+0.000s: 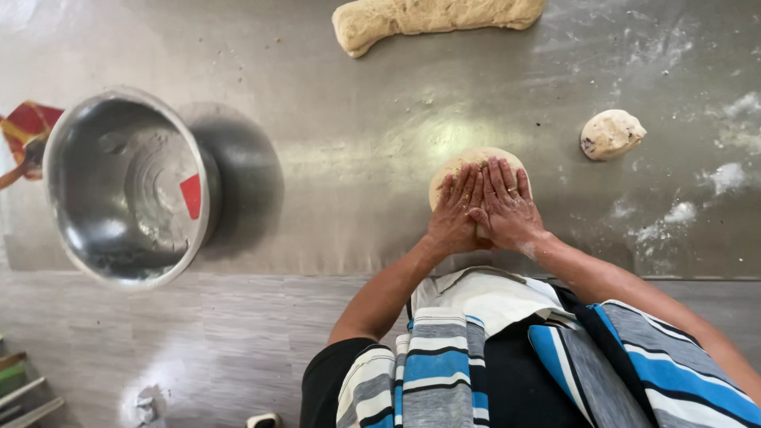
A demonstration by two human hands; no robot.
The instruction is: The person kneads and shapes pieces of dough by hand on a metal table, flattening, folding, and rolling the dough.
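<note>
A flattened round of pale dough (pixel 468 162) lies on the steel worktop (pixel 357 143). My left hand (pixel 456 212) and my right hand (pixel 507 204) press flat on it side by side, fingers spread and pointing away from me, thumbs touching. They cover the near half of the round. Neither hand grips anything.
A small dough ball (pixel 610 133) sits to the right. A long dough log (pixel 432 17) lies at the far edge. An empty steel bowl (pixel 127 190) stands at the left, with a red cloth (pixel 28 131) behind it. Flour patches (pixel 725 176) dust the right side.
</note>
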